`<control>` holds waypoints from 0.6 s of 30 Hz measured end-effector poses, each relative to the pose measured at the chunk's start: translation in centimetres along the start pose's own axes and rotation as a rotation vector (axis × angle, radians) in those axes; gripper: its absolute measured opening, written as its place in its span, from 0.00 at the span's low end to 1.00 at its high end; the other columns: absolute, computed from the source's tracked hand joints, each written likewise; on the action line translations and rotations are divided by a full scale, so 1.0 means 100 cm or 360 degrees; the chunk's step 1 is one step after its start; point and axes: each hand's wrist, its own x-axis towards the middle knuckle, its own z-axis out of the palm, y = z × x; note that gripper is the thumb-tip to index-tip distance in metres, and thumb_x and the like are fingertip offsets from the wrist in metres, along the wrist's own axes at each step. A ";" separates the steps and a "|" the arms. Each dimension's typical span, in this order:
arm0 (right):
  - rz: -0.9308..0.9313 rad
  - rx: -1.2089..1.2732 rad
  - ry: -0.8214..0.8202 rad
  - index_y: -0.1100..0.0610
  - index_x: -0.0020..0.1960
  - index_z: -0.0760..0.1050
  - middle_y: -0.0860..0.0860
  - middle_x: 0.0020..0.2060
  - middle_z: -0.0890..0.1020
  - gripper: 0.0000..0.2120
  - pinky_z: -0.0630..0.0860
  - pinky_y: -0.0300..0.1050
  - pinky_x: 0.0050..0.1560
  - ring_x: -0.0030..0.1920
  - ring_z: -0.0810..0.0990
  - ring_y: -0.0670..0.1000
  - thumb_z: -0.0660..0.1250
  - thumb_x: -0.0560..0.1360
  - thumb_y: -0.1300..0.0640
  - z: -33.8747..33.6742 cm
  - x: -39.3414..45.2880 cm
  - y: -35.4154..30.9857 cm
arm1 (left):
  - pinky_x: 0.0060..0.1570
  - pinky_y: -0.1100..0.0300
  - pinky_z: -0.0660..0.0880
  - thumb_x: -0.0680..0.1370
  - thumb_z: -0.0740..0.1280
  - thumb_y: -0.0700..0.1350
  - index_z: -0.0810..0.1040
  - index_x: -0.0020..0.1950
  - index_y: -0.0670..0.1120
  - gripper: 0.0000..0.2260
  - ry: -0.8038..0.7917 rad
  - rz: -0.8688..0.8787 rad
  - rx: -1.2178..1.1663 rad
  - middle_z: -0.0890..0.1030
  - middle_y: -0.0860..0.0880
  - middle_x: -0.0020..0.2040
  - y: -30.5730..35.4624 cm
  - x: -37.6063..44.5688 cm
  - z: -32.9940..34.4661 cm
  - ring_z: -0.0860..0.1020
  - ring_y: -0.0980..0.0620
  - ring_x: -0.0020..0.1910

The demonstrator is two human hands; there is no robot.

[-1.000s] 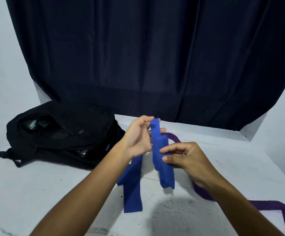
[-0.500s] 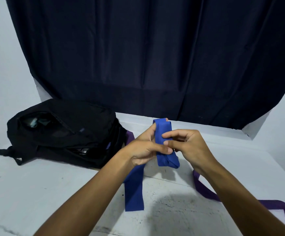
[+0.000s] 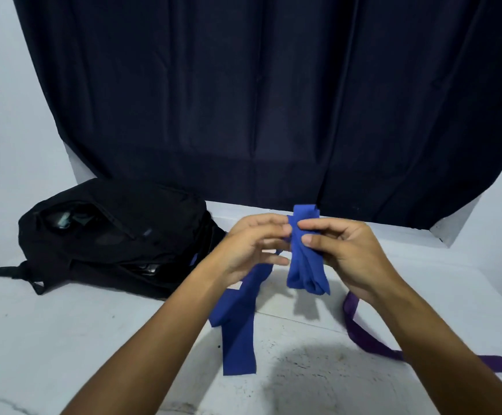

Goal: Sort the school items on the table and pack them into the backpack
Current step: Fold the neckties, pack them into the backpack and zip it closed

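Above the white worktop [image 3: 64,339], right hand [image 3: 348,256] pinches the folded bundle of a long blue fabric strip [image 3: 305,259]; left hand [image 3: 249,250], fingers loosely curled, touches it, tail trailing down. Folding step; next, gather the tail, then pack into the black fabric backpack [image 3: 109,235] at left.

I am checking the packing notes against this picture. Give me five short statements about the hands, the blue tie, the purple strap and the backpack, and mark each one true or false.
1. The right hand pinches the folded part of the blue tie. True.
2. The blue tie is already inside the backpack. False: it is held above the table, its loose end hanging down onto it.
3. The backpack lies on the table to the left of the hands. True.
4. The left hand is inside the backpack. False: it is at the tie, beside the right hand.
5. The purple strap is held up in the air. False: it lies on the table under the right forearm.
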 end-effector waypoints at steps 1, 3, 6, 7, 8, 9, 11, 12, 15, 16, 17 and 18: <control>-0.0004 0.0054 -0.0040 0.60 0.47 0.82 0.56 0.41 0.86 0.11 0.82 0.43 0.44 0.43 0.84 0.54 0.68 0.70 0.72 -0.003 0.000 -0.007 | 0.34 0.59 0.75 0.68 0.66 0.40 0.79 0.48 0.39 0.11 0.0178 0.0129 0.0010 0.80 0.43 0.41 0.002 0.002 -0.001 0.80 0.49 0.36; -0.0015 0.0137 -0.0127 0.61 0.48 0.81 0.58 0.41 0.85 0.11 0.82 0.46 0.47 0.43 0.84 0.55 0.69 0.66 0.69 -0.008 0.000 -0.023 | 0.36 0.61 0.74 0.65 0.62 0.37 0.78 0.42 0.42 0.09 0.0434 0.0466 0.0113 0.80 0.46 0.37 0.001 0.005 -0.001 0.78 0.51 0.36; -0.0036 0.0200 -0.0189 0.62 0.48 0.81 0.57 0.41 0.85 0.13 0.83 0.45 0.44 0.41 0.85 0.54 0.68 0.64 0.66 -0.010 0.003 -0.040 | 0.57 0.57 0.74 0.68 0.64 0.35 0.78 0.53 0.46 0.16 0.0282 0.0795 0.0410 0.81 0.49 0.53 -0.007 0.012 0.009 0.79 0.52 0.56; -0.0053 0.0193 -0.0190 0.62 0.48 0.81 0.57 0.41 0.85 0.13 0.83 0.44 0.43 0.40 0.85 0.54 0.68 0.64 0.66 -0.011 0.004 -0.044 | 0.59 0.57 0.74 0.70 0.66 0.34 0.77 0.56 0.46 0.16 0.0159 0.0824 0.0411 0.81 0.49 0.55 -0.009 0.014 0.013 0.78 0.52 0.58; -0.0075 0.0174 -0.0184 0.62 0.48 0.81 0.57 0.41 0.85 0.13 0.83 0.45 0.44 0.40 0.85 0.54 0.68 0.64 0.66 -0.011 0.005 -0.048 | 0.57 0.58 0.75 0.72 0.67 0.32 0.76 0.58 0.44 0.16 0.0084 0.0820 0.0374 0.82 0.50 0.54 -0.012 0.016 0.018 0.80 0.53 0.56; -0.0102 0.0160 -0.0172 0.61 0.48 0.81 0.57 0.41 0.85 0.13 0.83 0.46 0.46 0.41 0.85 0.54 0.69 0.64 0.66 -0.011 0.007 -0.052 | 0.53 0.60 0.77 0.73 0.67 0.30 0.76 0.57 0.43 0.15 0.0071 0.0799 0.0338 0.83 0.51 0.51 -0.016 0.018 0.023 0.81 0.54 0.52; -0.0162 0.0170 -0.0121 0.60 0.47 0.82 0.58 0.42 0.85 0.13 0.82 0.50 0.49 0.42 0.85 0.56 0.70 0.63 0.65 -0.012 0.009 -0.060 | 0.44 0.60 0.79 0.76 0.66 0.28 0.79 0.52 0.40 0.10 0.0123 0.0699 0.0296 0.85 0.51 0.43 -0.024 0.021 0.030 0.82 0.53 0.44; -0.0200 0.0185 -0.0083 0.59 0.45 0.83 0.58 0.42 0.85 0.12 0.81 0.52 0.51 0.43 0.84 0.56 0.71 0.61 0.63 -0.014 0.011 -0.065 | 0.43 0.58 0.80 0.77 0.65 0.29 0.79 0.51 0.38 0.07 0.0121 0.0622 0.0273 0.85 0.49 0.40 -0.031 0.021 0.031 0.83 0.51 0.41; -0.0346 0.0252 0.0034 0.57 0.43 0.84 0.57 0.41 0.85 0.12 0.81 0.53 0.53 0.45 0.84 0.57 0.74 0.58 0.61 -0.020 0.016 -0.082 | 0.44 0.54 0.82 0.79 0.63 0.35 0.78 0.52 0.35 0.06 0.0010 0.0331 0.0322 0.85 0.45 0.39 -0.052 0.019 0.025 0.84 0.49 0.37; -0.0384 0.0275 0.0064 0.58 0.44 0.84 0.57 0.41 0.85 0.12 0.81 0.53 0.52 0.46 0.84 0.57 0.73 0.60 0.62 -0.022 0.018 -0.088 | 0.45 0.54 0.82 0.80 0.63 0.35 0.78 0.54 0.33 0.08 -0.0047 0.0226 0.0368 0.85 0.44 0.40 -0.057 0.017 0.021 0.84 0.48 0.38; -0.0406 0.0284 0.0087 0.58 0.45 0.83 0.57 0.41 0.85 0.11 0.81 0.52 0.52 0.46 0.84 0.58 0.72 0.62 0.64 -0.025 0.019 -0.091 | 0.46 0.54 0.82 0.80 0.63 0.36 0.77 0.56 0.31 0.09 -0.0094 0.0135 0.0425 0.84 0.41 0.42 -0.061 0.017 0.016 0.85 0.48 0.40; -0.0407 0.0277 0.0099 0.59 0.46 0.82 0.56 0.41 0.85 0.11 0.81 0.51 0.52 0.46 0.84 0.58 0.70 0.64 0.65 -0.026 0.020 -0.093 | 0.47 0.54 0.82 0.80 0.63 0.36 0.77 0.57 0.31 0.10 -0.0129 0.0066 0.0471 0.84 0.39 0.44 -0.064 0.016 0.012 0.85 0.48 0.41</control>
